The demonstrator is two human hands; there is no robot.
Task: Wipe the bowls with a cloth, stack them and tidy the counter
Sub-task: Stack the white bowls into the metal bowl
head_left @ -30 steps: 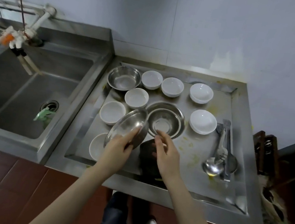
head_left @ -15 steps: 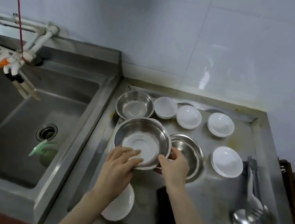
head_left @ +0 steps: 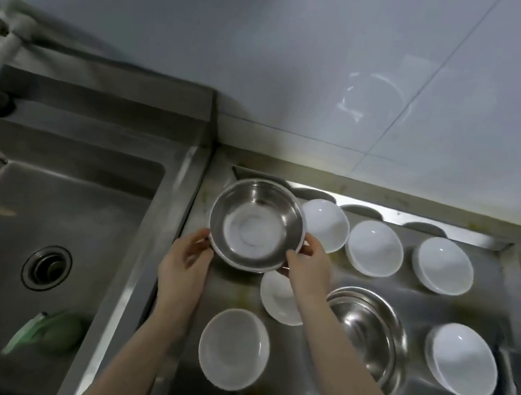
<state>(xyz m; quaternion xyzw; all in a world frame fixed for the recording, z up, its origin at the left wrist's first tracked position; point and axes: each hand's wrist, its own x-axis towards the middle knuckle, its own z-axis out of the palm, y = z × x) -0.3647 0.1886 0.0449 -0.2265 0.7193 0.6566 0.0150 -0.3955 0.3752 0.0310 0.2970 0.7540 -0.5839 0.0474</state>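
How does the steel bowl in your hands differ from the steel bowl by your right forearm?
The held steel bowl is gripped at its rim by the left hand and right hand, near the counter's back left; the other steel bowl sits untouched on the counter. The held one shows fully; the forearm partly covers the other. Both are shiny, round and upright.

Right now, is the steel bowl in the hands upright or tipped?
Upright: the steel bowl shows its open mouth and shiny inside, gripped at the rim by left hand and right hand.

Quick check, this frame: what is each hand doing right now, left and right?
Left hand: fingers curled on the left rim of the steel bowl, holding it.
Right hand: fingers on the same bowl's right rim, holding it too.
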